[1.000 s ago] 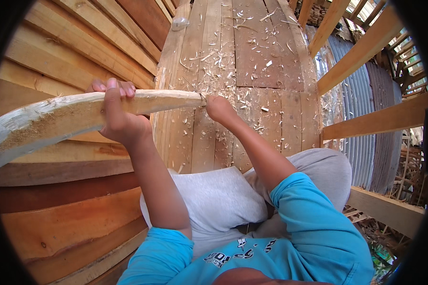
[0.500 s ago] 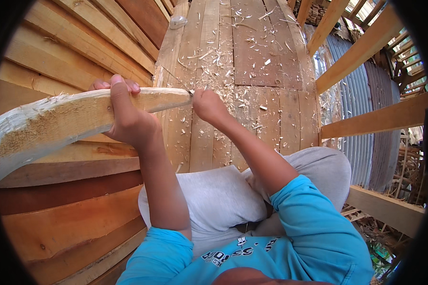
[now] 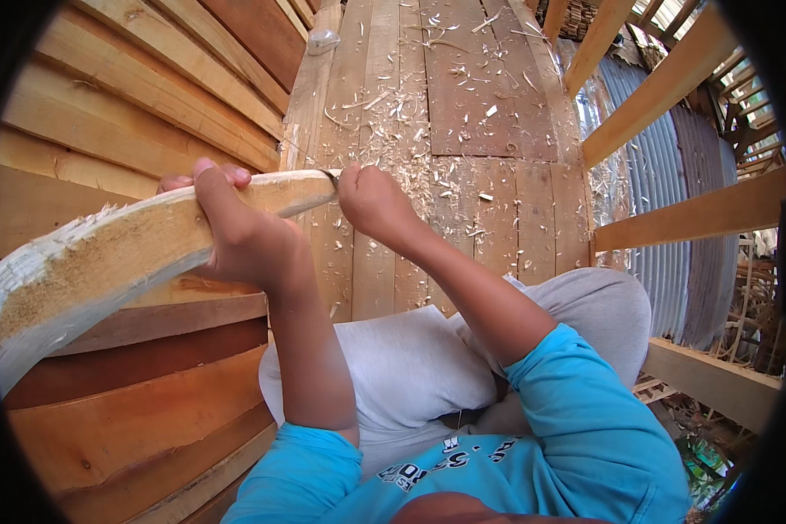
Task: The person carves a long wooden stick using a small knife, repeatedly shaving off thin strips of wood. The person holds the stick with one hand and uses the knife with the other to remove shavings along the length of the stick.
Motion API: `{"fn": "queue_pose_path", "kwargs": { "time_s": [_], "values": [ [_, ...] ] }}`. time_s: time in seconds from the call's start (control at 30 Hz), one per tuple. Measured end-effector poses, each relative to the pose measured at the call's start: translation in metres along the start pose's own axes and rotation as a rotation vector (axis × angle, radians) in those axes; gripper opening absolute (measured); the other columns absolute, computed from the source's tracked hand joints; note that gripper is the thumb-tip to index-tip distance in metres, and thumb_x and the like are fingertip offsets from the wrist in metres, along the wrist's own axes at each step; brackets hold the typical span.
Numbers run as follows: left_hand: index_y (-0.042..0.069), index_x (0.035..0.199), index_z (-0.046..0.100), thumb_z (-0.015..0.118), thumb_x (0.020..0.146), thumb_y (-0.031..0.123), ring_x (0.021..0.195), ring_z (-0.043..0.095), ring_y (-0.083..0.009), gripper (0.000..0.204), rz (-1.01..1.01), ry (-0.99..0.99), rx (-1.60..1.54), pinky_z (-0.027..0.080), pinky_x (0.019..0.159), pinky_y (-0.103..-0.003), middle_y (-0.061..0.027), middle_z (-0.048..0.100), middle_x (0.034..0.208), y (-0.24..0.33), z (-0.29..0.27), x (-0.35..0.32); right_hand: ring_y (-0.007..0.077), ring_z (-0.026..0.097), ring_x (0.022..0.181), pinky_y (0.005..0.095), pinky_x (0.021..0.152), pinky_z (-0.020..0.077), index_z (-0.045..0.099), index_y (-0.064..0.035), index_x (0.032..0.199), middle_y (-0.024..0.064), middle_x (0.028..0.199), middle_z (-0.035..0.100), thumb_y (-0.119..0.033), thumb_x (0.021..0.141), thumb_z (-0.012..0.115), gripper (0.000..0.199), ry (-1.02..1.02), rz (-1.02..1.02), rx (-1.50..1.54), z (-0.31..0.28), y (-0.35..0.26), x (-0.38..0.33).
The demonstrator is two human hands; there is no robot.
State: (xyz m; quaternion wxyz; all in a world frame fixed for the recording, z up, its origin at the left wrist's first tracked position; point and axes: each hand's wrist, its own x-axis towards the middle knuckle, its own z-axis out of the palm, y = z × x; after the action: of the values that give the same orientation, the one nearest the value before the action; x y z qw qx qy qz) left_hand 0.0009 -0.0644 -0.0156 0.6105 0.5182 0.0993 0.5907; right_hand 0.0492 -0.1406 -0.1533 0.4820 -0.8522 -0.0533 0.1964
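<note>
Currently, left hand (image 3: 251, 234) is clamped round the curved wood piece (image 3: 105, 255) near its thin end, thumb over the top edge, fingertips on the far side. Right hand (image 3: 375, 199) is a tight fist on a thin dark tool (image 3: 332, 178) at the tip; handle hidden by the fingers. Wood runs off lower left, thick end beside the plank wall (image 3: 140, 397), thin end above the floor (image 3: 371, 293).

The timber (image 3: 105, 253) reaches from the person's far left to the middle, the left hand (image 3: 244, 231) around it, the right (image 3: 375, 201) at its tip. Ahead of us, shavings (image 3: 491, 111) lie on the plank floor (image 3: 372, 284). Boards (image 3: 140, 109) line the left; rails (image 3: 699, 214) line the right, corrugated sheets (image 3: 651, 157) beyond them.
</note>
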Motion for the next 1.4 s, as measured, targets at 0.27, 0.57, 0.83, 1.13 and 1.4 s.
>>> {"fn": "queue_pose_path", "kwargs": {
  "time_s": [0.27, 0.57, 0.83, 1.13, 1.4],
  "values": [
    [0.004, 0.094, 0.047, 0.059, 0.087, -0.002, 0.064, 0.048, -0.0087, 0.016, 0.05, -0.089, 0.094, 0.042, 0.062, -0.021, -0.0021, 0.051, 0.078, -0.014, -0.014, 0.004, 0.0412, 0.066, 0.09, 0.0478, 0.077, 0.0535, 0.065, 0.0066, 0.091, 0.0276, 0.092, 0.066, -0.015, 0.092, 0.042, 0.031, -0.042, 0.007, -0.013, -0.011, -0.018, -0.005],
    [0.003, 0.098, 0.045, 0.058, 0.085, -0.005, 0.064, 0.048, -0.0099, 0.02, -0.002, -0.05, -0.071, 0.045, 0.061, -0.023, -0.0027, 0.049, 0.084, -0.003, 0.002, -0.002, 0.0414, 0.066, 0.083, 0.0485, 0.076, 0.0533, 0.064, 0.0073, 0.093, 0.0272, 0.088, 0.066, -0.015, 0.093, 0.038, 0.034, -0.05, -0.063, 0.075, -0.027, -0.029, -0.015],
    [0.005, 0.095, 0.046, 0.059, 0.087, -0.001, 0.063, 0.047, -0.0087, 0.016, -0.022, -0.056, -0.014, 0.043, 0.061, -0.022, -0.0009, 0.048, 0.075, -0.001, 0.001, 0.0, 0.0469, 0.063, 0.088, 0.0518, 0.086, 0.0484, 0.066, 0.0084, 0.087, 0.0326, 0.089, 0.064, -0.029, 0.097, 0.029, 0.053, 0.024, 0.029, 0.079, -0.002, 0.008, 0.006],
    [0.006, 0.088, 0.047, 0.059, 0.087, 0.001, 0.062, 0.047, -0.0092, 0.013, -0.039, -0.027, -0.015, 0.042, 0.062, -0.022, -0.0009, 0.047, 0.069, 0.0, 0.004, -0.002, 0.0502, 0.062, 0.088, 0.0529, 0.087, 0.0475, 0.066, 0.01, 0.082, 0.0339, 0.088, 0.064, -0.03, 0.096, 0.031, 0.054, 0.07, 0.058, 0.017, -0.003, 0.033, 0.011],
    [0.005, 0.091, 0.046, 0.059, 0.085, -0.003, 0.062, 0.047, -0.0095, 0.017, -0.047, -0.02, -0.049, 0.043, 0.061, -0.023, -0.0007, 0.047, 0.071, 0.007, 0.01, -0.007, 0.0497, 0.062, 0.087, 0.0512, 0.084, 0.0475, 0.064, 0.0112, 0.083, 0.035, 0.086, 0.062, -0.031, 0.096, 0.032, 0.054, 0.087, 0.0, 0.045, -0.009, 0.037, 0.008]
  ]
}}
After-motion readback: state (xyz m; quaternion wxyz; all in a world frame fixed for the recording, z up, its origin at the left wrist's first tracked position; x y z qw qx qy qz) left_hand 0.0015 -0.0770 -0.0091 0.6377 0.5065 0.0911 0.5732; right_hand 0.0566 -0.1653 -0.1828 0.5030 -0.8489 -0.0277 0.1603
